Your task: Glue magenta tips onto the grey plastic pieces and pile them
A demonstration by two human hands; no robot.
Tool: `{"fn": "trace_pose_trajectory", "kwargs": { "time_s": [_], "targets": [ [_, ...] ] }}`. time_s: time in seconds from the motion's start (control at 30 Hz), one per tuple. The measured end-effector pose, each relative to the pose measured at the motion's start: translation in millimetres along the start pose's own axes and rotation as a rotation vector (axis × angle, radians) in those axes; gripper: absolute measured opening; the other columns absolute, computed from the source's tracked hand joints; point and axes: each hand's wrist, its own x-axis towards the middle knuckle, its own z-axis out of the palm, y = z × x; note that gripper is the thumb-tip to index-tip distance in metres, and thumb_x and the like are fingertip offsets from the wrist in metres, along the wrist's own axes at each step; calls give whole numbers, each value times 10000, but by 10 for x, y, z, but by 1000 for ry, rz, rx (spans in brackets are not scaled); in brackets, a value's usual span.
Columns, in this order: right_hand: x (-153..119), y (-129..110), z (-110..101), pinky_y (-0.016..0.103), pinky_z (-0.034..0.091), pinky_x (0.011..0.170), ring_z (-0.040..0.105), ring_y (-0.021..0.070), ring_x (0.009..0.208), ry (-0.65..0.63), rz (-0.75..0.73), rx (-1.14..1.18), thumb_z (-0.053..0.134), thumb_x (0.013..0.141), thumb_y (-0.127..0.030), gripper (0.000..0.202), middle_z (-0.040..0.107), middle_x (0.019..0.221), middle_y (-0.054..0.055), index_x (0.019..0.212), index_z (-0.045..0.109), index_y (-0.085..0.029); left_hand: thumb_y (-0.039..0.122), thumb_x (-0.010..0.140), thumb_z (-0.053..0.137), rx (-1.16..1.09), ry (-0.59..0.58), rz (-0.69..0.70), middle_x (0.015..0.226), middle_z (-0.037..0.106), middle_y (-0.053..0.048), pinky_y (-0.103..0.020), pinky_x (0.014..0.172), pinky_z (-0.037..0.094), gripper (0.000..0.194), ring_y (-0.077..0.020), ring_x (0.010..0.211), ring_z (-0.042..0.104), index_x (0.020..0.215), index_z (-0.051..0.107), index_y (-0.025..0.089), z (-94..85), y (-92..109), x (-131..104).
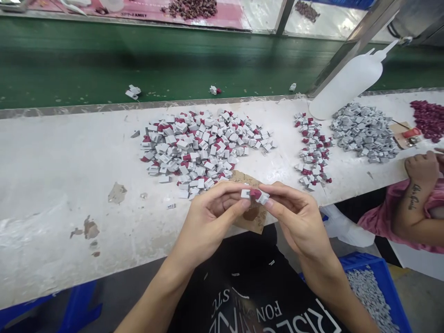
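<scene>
Between my two hands, above the table's front edge, is a small plastic part [255,194], dark red in the middle with light grey pieces at both ends. My left hand [215,215] pinches its left grey end between thumb and forefinger. The thumb and forefinger of my right hand [298,215] close on the right end. Below them lies a brown paper piece [256,225] with a dark patch, partly covered by my hands. Just beyond is a large pile of grey and dark red parts [197,145].
Right of the pile are a narrower heap of grey-red parts [312,150], a grey heap [364,132], a dark red heap [428,120] and a white squeeze bottle [347,85]. A green belt [173,60] runs behind. A co-worker's arm [419,199] rests at right, above a blue crate [391,282].
</scene>
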Motion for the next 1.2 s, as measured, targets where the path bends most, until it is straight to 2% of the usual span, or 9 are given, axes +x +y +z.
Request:
{"fn": "trace_pose_trajectory", "kwargs": {
  "time_s": [0.23,0.4,0.53,0.63,0.73,0.87,0.93,1.03,1.2],
  "targets": [
    [62,-130,59,369,750,847,858,236,951,-95,-20,-141,929,984,-337,134,876,1028,54,1114,960,-330,338,1024,863,126,-6,73,1158,839,-65,-383,917,748,122,-270,1100,835,1136,903,310,-78,-16,-27],
    [334,-268,167,352,732,783,856,223,910,-304,64,-158,900,1006,-348,151,890,1087,60,1145,951,-318,358,1036,854,212,-13,115,1081,817,-54,-328,820,709,107,-226,964,804,1130,886,318,-383,130,-26],
    [1187,-410,457,434,727,862,841,236,937,-438,-41,-403,889,1002,-381,295,883,1268,90,1284,916,-299,427,1023,862,311,190,116,1037,801,-44,-306,753,685,244,-206,873,773,1235,843,308,-696,298,21],
    [2155,-379,883,466,670,1054,811,247,1088,-200,-269,-786,670,1096,-186,351,838,1391,135,1393,857,-201,429,1001,864,454,385,172,1077,798,-56,-310,805,674,234,-215,946,769,1169,832,269,-865,426,189],
    [2981,-244,1366,522,526,1289,685,321,1467,-145,-271,-987,623,1052,-50,459,728,1593,182,1461,807,-145,372,971,846,534,482,229,1097,805,-65,-332,846,657,203,-227,993,770,1118,799,240,-969,557,513],
    [3482,-170,1707,551,529,1287,714,363,1440,-196,-194,-1009,726,934,-3,371,821,1417,195,1246,879,-131,239,938,788,656,540,250,1092,808,-73,-348,897,629,137,-226,1005,762,1065,746,213,-1093,768,1137],
    [3495,-238,1651,528,555,1259,762,342,1357,-199,-171,-1004,735,913,-3,346,857,1316,175,1192,889,-138,180,926,770,766,561,184,1097,810,-71,-342,939,617,127,-222,1033,764,1039,718,210,-1170,873,1505],
    [3223,-416,1264,474,594,1202,798,297,1260,-170,-159,-973,750,943,-53,343,863,1287,154,1252,878,-128,113,884,775,858,552,58,1032,805,-53,-327,945,605,163,-217,1005,770,969,677,212,-1290,956,2076],
    [1957,-497,189,419,686,955,824,258,1074,-123,-91,-870,822,1012,-270,181,871,1253,115,1160,907,-209,100,792,851,897,500,-89,918,782,-40,-313,834,595,249,-220,887,758,856,641,216,-1324,882,2838]
  ]
}}
